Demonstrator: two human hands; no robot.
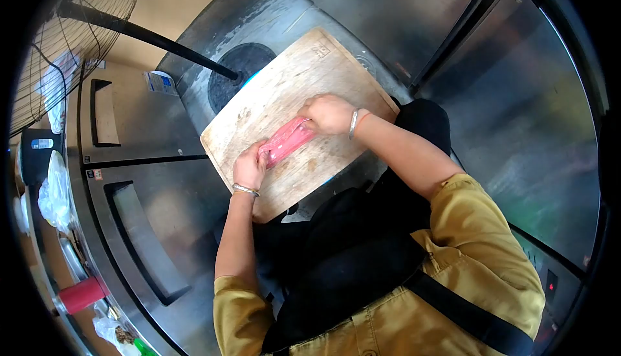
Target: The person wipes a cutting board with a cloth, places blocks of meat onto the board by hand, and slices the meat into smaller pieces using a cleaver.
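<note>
Stretched between my two hands is a soft, shiny pink strip (286, 142), with pale glints along its wrinkled surface; I cannot tell what it is made of. It lies low over a worn wooden cutting board (323, 58). My left hand (250, 167) is closed on the strip's lower left end, near the board's left edge. At the upper right end, the fingers of my right hand (326, 115) are curled around it and hide that part. Each wrist wears a metal bracelet.
Steel cabinets with handles (145, 239) stand at left, and a large steel door (517, 97) at right. Beyond the board, a fan pole (155, 42) rises from a round black base (223, 77). Plastic bags (55, 194) and a red roll (81, 295) sit far left.
</note>
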